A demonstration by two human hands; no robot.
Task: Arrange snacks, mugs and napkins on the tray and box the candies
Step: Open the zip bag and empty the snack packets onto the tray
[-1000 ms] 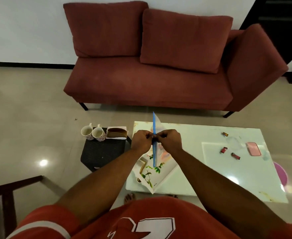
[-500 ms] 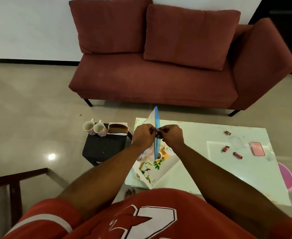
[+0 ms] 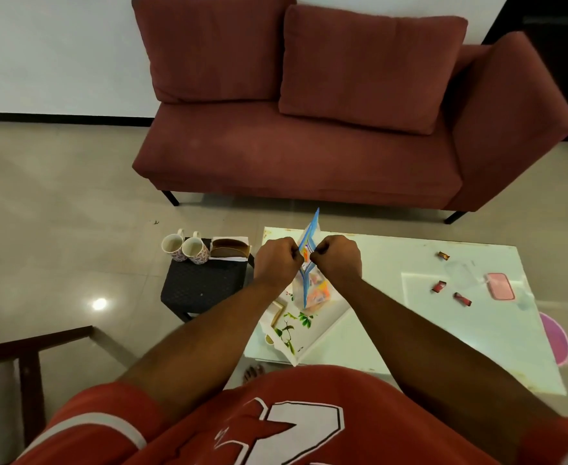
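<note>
Glossy blue-edged snack packet [image 3: 310,283], flat and upright, pinched at its top between clenched left hand [image 3: 277,262] and right hand [image 3: 338,259] above a white leaf-printed tray [image 3: 304,344].

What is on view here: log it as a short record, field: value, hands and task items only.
left hand: closed on the snack packet
right hand: closed on the packet's other side
snack packet: upright, held above the tray
mugs: two, side by side on the dark stool
candies: three, loose on the white table
pink lid: flat on the table
</note>
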